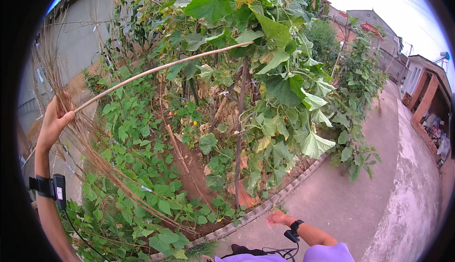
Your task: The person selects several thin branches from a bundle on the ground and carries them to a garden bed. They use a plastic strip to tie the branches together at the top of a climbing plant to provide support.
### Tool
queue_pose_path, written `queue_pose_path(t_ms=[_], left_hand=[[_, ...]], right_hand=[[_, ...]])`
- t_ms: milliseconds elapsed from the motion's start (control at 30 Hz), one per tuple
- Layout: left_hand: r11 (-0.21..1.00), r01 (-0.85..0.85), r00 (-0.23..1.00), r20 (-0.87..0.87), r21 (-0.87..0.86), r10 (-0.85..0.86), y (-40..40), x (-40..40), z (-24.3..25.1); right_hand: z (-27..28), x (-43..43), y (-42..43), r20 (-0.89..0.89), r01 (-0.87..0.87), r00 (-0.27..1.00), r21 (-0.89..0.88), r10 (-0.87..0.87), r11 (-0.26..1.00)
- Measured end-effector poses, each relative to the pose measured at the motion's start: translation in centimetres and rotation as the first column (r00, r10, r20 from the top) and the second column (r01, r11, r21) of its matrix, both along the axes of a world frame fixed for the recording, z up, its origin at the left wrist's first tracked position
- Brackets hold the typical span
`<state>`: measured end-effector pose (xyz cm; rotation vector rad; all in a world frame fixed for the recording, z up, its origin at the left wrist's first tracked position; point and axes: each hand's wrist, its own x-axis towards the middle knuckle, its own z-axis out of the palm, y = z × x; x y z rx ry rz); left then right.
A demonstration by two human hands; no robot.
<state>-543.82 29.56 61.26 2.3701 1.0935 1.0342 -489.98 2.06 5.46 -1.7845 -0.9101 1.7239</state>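
Observation:
My left hand is raised at the left, closed around a long, thin wooden stick. The stick slants up to the right, and its far tip reaches the large leaves of a climbing gourd-like vine. Dry, thin stalks pass right at the same hand; whether the fingers also grip them I cannot tell. Low and slightly blurred, my right hand hangs over the paving by the bed's edge, with nothing visible in it. Both wrists wear black straps with small devices and cables.
Low bean-like plants fill the bed's left part. A dark upright pole supports the vine. A brick edging borders the concrete path. A grey wall stands behind, and an open brick shed at the right.

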Motion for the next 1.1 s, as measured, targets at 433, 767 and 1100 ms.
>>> queue_pose_path(t_ms=[433,767,1100], left_hand=[[0.98,-0.177,0.975,-0.118,0.096,0.188,-3.0,-2.2,-0.2],[0.59,-0.181,0.912,-0.09,0.787,0.399,-8.0,0.6,-2.3],[0.357,0.143,0.874,-0.287,0.923,0.393,-12.0,-8.0,-4.8]], right_hand=[[8.9,-8.1,8.1,-0.058,-0.339,0.934,0.178,0.353,0.924],[15.8,-17.5,11.2,0.043,-0.674,0.738,0.096,0.673,0.733],[23.8,-36.2,10.1,0.196,-0.828,0.477,0.427,0.857,0.363]])
